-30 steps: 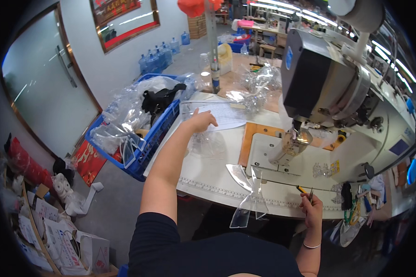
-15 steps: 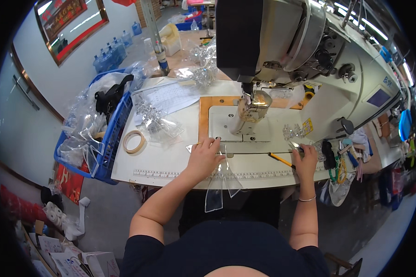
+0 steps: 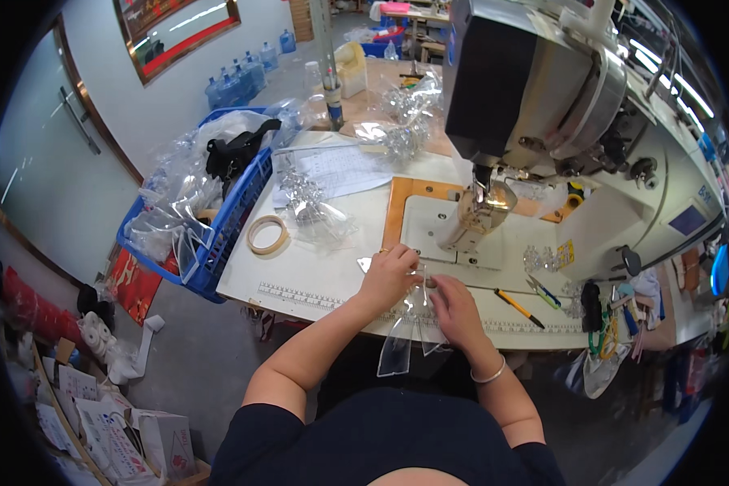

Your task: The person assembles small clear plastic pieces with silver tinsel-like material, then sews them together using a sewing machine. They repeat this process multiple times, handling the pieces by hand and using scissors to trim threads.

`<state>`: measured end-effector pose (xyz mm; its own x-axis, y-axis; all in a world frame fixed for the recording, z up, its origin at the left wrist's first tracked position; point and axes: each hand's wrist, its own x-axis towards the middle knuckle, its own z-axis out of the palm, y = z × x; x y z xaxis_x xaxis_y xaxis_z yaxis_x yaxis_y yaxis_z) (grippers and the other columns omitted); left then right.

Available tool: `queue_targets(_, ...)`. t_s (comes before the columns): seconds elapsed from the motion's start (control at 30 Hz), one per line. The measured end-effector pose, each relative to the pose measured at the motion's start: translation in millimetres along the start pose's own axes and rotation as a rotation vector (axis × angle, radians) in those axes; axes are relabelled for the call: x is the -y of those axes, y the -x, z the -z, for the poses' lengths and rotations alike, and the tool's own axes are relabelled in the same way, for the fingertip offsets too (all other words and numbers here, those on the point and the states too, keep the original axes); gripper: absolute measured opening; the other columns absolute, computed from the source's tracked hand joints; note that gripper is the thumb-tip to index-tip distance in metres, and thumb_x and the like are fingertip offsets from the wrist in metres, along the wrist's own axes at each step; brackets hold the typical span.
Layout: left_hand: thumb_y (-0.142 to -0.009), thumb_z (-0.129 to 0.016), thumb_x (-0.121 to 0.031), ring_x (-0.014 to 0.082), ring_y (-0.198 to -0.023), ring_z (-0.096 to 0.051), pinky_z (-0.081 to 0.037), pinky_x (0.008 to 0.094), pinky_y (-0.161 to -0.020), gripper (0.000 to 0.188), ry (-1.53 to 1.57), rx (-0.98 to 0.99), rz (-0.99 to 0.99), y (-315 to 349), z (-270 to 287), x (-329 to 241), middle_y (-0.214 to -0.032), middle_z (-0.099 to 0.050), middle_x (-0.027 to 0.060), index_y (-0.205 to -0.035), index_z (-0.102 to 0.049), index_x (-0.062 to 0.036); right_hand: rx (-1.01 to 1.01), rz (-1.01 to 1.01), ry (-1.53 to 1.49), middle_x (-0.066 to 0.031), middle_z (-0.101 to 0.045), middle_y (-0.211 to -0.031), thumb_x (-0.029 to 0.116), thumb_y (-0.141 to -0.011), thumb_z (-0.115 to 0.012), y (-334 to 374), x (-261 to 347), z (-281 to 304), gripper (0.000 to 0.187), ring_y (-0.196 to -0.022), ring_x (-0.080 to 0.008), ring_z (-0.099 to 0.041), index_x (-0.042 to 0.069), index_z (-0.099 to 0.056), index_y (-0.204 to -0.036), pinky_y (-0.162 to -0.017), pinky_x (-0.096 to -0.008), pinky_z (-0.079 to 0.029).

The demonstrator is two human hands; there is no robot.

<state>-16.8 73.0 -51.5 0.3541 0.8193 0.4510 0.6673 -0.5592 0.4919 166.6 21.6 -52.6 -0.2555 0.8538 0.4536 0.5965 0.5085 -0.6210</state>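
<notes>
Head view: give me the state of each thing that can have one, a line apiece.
Clear plastic piece, held, lower ends hanging off the table
Left hand, closed on that piece
Right hand, closed on it too
Tape roll, lying flat
Yellow-and-black tool, lying flat
Blue basket, open, filled
Glass door, apparently shut
Water bottles, upright
Sewing machine, running or stopped: cannot tell

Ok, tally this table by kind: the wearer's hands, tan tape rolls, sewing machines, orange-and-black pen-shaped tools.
Left hand and right hand: 2
Tan tape roll: 1
Sewing machine: 1
Pen-shaped tool: 1
Total: 5
</notes>
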Motion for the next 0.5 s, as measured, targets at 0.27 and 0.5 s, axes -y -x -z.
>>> queue_targets(0.27, -0.073, -0.067, -0.008, 0.0238, -0.087, -0.061, -0.05, 0.0336, -0.072, 0.018, -0.083, -0.184, -0.101, 11.2, 0.4, 3.5, -0.09, -0.063, 0.0036, -0.09, -0.065, -0.0093, 0.07, 0.052, -0.029, -0.0156, -0.06, -0.107, 0.009, -0.083, -0.058, -10.4, -12.6, -8.6, 0.03, -0.102, -0.0329, -0.055, 0.001, -0.057, -0.112, -0.089, -0.0412, -0.043)
queue_targets(0.5, -0.077, -0.064, -0.005, 0.0301, -0.079, -0.056, -0.046, 0.038, -0.072, 0.007, -0.071, -0.223, -0.184, 13.2, 5.3, -2.6, -0.081, -0.059, 0.0075, -0.083, -0.062, -0.0055, 0.033, -0.031, 0.226, -0.0143, -0.055, -0.102, 0.014, -0.074, -0.069, -21.8, -0.8, -23.1, 0.04, -0.098, -0.0324, -0.051, 0.002, -0.057, -0.109, -0.084, -0.0414, -0.042)
